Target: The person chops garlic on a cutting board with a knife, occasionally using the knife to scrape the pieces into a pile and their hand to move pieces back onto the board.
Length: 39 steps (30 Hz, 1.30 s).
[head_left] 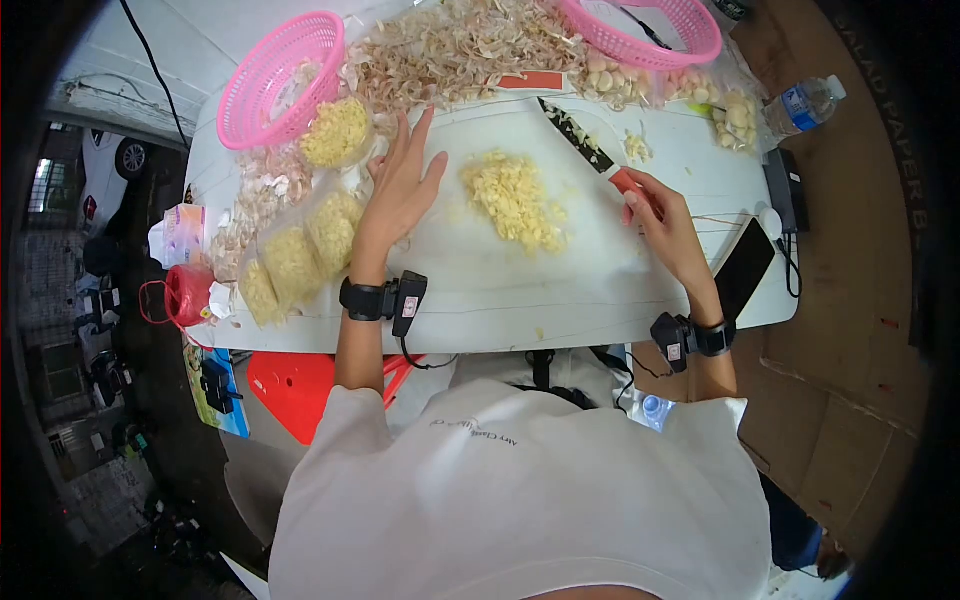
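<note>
In the head view my right hand (660,218) is closed round the red handle of a knife (578,138). Bits of garlic cling to its dark blade, which points up and to the left. My left hand (405,185) has its fingers spread, just right of an open bag of chopped garlic (335,132), and holds nothing. Between the hands a pile of chopped garlic (513,200) lies on the white table (480,310). Filled bags of chopped garlic (292,262) lie to the left of my left wrist.
Garlic skins (460,50) are heaped along the back. A pink basket (280,80) stands back left, another pink basket (650,35) back right. Peeled cloves in a bag (737,120), a water bottle (805,105) and a phone (743,270) are at right. Red twine (188,295) sits at left.
</note>
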{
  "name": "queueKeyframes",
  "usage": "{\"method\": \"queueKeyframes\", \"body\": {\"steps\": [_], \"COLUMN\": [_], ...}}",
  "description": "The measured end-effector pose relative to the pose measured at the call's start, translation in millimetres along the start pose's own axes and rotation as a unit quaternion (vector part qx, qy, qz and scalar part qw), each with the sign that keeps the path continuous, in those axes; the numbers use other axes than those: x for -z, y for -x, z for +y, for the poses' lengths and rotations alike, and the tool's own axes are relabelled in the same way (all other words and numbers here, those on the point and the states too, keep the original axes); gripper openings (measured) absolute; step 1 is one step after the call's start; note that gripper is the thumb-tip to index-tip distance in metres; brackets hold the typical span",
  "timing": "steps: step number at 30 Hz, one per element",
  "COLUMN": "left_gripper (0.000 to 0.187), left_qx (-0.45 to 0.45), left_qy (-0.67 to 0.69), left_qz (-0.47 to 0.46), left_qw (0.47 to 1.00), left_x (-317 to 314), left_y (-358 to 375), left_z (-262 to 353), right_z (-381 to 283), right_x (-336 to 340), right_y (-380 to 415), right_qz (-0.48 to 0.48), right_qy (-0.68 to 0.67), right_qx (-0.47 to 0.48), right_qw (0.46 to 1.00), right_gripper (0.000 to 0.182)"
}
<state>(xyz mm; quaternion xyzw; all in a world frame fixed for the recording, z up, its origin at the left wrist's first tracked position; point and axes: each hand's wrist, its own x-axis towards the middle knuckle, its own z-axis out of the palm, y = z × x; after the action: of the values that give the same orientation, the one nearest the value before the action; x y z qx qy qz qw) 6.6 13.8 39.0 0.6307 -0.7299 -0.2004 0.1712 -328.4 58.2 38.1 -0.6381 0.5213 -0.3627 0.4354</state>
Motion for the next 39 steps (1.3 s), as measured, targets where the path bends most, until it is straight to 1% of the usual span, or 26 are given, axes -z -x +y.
{"method": "queueKeyframes", "body": {"steps": [3, 5, 6, 8, 9, 11, 12, 14, 15, 16, 17, 18, 19, 20, 21, 22, 23, 27, 29, 30, 32, 33, 35, 36, 39], "left_gripper": [0.063, 0.061, 0.061, 0.059, 0.059, 0.057, 0.057, 0.051, 0.051, 0.046, 0.041, 0.041, 0.032, 0.024, 0.024, 0.020, 0.015, 0.018, 0.024, 0.024, 0.033, 0.033, 0.038, 0.038, 0.038], "left_qx": [0.003, -0.027, -0.025, -0.049, -0.045, -0.042, -0.038, -0.069, -0.064, -0.070, -0.075, -0.069, -0.075, -0.080, -0.073, -0.082, -0.091, -0.065, -0.070, -0.058, -0.136, -0.125, -0.097, -0.090, -0.062], "left_qy": [0.019, 0.012, 0.014, -0.013, -0.011, -0.004, -0.003, 0.032, 0.035, 0.050, 0.066, 0.069, 0.112, 0.154, 0.158, 0.115, 0.070, 0.040, 0.084, 0.088, 0.065, 0.068, 0.103, 0.106, 0.077], "left_qz": [-0.012, -0.009, -0.008, 0.013, 0.015, 0.051, 0.054, 0.113, 0.114, 0.130, 0.146, 0.147, 0.171, 0.194, 0.196, 0.222, 0.248, 0.245, 0.287, 0.290, 0.330, 0.332, 0.241, 0.243, 0.258], "left_qw": [1.000, 1.000, 1.000, 0.999, 0.999, 0.998, 0.998, 0.991, 0.991, 0.988, 0.984, 0.984, 0.976, 0.965, 0.965, 0.965, 0.962, 0.966, 0.952, 0.951, 0.932, 0.933, 0.960, 0.960, 0.961], "left_x": [1.2, -0.8, -1.1, -2.0, -3.9, -6.9, -6.5, -6.8, -3.2, 4.2, 8.0, 6.7, 3.9, 1.3, 0.3, 0.5, 1.5, 6.4, -0.3, -4.6, -11.4, -10.7, -4.8, -4.3, -0.9], "left_y": [3.2, 5.8, 6.7, 9.4, 10.4, 11.5, 12.2, 12.4, 12.0, 11.7, 11.9, 10.3, 7.9, 6.3, 5.3, 5.1, 5.2, 5.7, 3.9, 0.5, -6.4, -3.5, 0.4, 0.8, 0.8], "left_z": [0.2, 0.9, 1.2, 0.8, -0.2, -3.5, -6.3, -12.4, -11.6, -7.5, -5.6, -6.9, -8.7, -10.1, -10.1, -9.3, -9.1, -12.5, -13.8, -14.7, -17.1, -15.8, -12.3, -12.3, -9.6], "right_z": [-6.3, -9.4, -8.4, -4.0, -3.7, -5.0, -9.6, -28.0, -41.2, -49.0, -50.6, -49.0, -46.5, -45.5, -44.6, -43.8, -43.1, -40.9, -33.9, -31.5, -27.1, -25.5, -24.8, -26.4, -33.6], "right_x": [-0.5, -0.5, -1.0, -3.0, -4.5, -9.5, -12.8, -21.0, -25.3, -32.2, -43.1, -54.7, -65.0, -70.6, -74.9, -77.7, -79.3, -73.9, -70.5, -69.0, -66.8, -65.8, -66.7, -66.3, -65.2], "right_y": [12.1, 20.5, 24.1, 31.0, 34.0, 38.9, 43.1, 55.1, 62.1, 65.4, 69.8, 71.4, 70.0, 69.8, 69.8, 70.0, 69.4, 67.0, 66.4, 66.5, 67.6, 69.0, 71.7, 74.1, 84.2], "right_qz": [-0.010, -0.020, -0.023, 0.014, 0.010, 0.091, 0.086, 0.103, 0.075, 0.051, 0.054, 0.058, 0.075, 0.067, 0.065, 0.063, 0.057, 0.011, 0.048, 0.036, 0.074, 0.063, 0.076, 0.068, -0.012], "right_qy": [0.012, -0.001, 0.001, -0.018, -0.015, 0.055, 0.056, 0.151, 0.169, 0.180, 0.183, 0.187, 0.216, 0.219, 0.249, 0.278, 0.275, 0.310, 0.298, 0.303, 0.286, 0.290, 0.274, 0.277, 0.345], "right_qx": [-0.026, -0.049, -0.050, -0.048, -0.048, 0.007, 0.009, 0.068, 0.031, 0.035, 0.047, 0.059, 0.102, 0.101, 0.109, 0.116, 0.117, 0.092, 0.089, 0.090, 0.087, 0.088, 0.123, 0.124, 0.110], "right_qw": [1.000, 0.999, 0.999, 0.999, 0.999, 0.994, 0.995, 0.981, 0.982, 0.982, 0.980, 0.979, 0.968, 0.968, 0.960, 0.952, 0.953, 0.946, 0.949, 0.948, 0.951, 0.951, 0.951, 0.950, 0.932], "right_gripper": [0.034, 0.034, 0.034, 0.035, 0.035, 0.037, 0.037, 0.043, 0.049, 0.050, 0.050, 0.051, 0.054, 0.054, 0.055, 0.056, 0.057, 0.056, 0.057, 0.057, 0.056, 0.056, 0.057, 0.057, 0.060]}}
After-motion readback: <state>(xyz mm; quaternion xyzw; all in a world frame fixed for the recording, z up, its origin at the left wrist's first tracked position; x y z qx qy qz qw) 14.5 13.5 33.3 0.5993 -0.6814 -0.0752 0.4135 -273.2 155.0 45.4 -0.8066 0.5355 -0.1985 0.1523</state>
